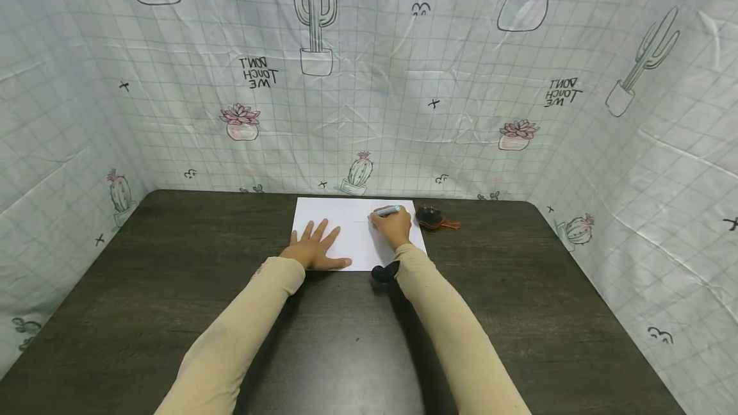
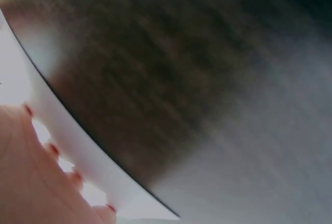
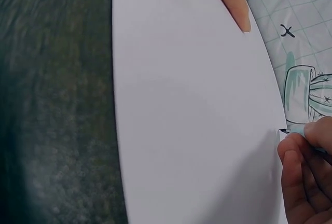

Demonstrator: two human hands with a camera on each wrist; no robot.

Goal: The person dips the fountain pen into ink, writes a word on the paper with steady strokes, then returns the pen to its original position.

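A white sheet of paper [image 1: 346, 207] lies on the dark wooden table. My left hand [image 1: 314, 252] rests flat on the sheet's left part, fingers spread; the left wrist view shows its palm side [image 2: 31, 172] beside the paper's edge. With my right hand [image 1: 394, 226] I pinch a light blue pen [image 1: 387, 211] over the sheet's right half. The pen's dark tip [image 3: 283, 130] is right at the paper in the right wrist view. A short faint line [image 1: 360, 221] shows on the sheet, just left of the pen.
Right of the paper lies a dark, rounded object with orange-brown parts [image 1: 437, 218]. A black wrist camera [image 1: 384, 272] sits at my right wrist. Behind the table and at both sides hangs a white gridded cloth [image 1: 380, 114] printed with cacti.
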